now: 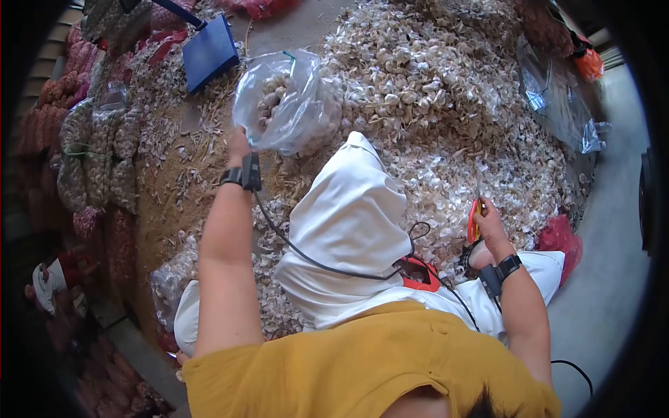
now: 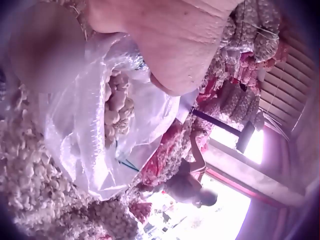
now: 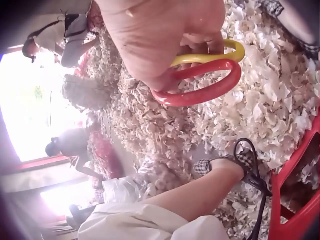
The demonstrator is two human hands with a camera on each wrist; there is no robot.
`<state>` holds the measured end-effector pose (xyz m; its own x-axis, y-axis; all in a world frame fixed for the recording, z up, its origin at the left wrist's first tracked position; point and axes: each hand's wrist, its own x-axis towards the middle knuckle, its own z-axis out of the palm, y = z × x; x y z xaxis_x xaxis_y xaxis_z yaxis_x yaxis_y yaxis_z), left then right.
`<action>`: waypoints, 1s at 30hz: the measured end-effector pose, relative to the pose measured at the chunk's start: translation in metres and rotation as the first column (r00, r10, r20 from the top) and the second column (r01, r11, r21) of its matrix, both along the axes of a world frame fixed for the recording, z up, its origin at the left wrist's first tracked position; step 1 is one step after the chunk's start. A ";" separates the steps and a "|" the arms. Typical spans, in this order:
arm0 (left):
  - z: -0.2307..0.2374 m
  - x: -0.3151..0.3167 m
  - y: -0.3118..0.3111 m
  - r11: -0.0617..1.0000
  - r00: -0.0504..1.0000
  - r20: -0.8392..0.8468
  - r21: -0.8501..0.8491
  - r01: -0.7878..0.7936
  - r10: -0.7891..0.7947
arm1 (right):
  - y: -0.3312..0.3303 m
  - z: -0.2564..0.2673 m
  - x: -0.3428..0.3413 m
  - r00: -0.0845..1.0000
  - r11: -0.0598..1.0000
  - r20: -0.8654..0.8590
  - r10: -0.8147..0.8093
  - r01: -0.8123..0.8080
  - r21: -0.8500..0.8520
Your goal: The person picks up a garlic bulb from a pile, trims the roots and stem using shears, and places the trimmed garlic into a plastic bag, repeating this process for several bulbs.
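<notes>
My left hand (image 1: 239,145) grips the near left edge of a clear plastic bag (image 1: 306,83). The fingers are mostly hidden behind the plastic. Inside the bag lie several garlic bulbs (image 1: 272,101), seen also through its mouth in the left wrist view, where the thumb side of the left hand (image 2: 175,42) overlaps the rim. Over on the right, my right hand (image 1: 492,224) holds scissors (image 1: 475,221) with red and yellow handles, blades pointing away from me. Its fingers are at the loops of the handles in the right wrist view.
A large heap of garlic and papery skins (image 1: 418,90) spreads ahead and right. A blue flat plate on a pole (image 1: 210,54) stands at the back left, near filled mesh sacks (image 1: 97,153). White cloth (image 1: 348,209) covers my lap; a black cable (image 1: 327,268) crosses it. Other people are in the background.
</notes>
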<state>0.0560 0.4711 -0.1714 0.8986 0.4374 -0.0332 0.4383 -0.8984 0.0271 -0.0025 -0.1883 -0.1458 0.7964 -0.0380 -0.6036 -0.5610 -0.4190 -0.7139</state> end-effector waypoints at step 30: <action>0.097 0.046 -0.109 0.863 0.937 -0.032 -0.401 0.307 -0.347 | -0.020 0.033 -0.015 0.980 0.993 0.191 -0.047 0.025 0.117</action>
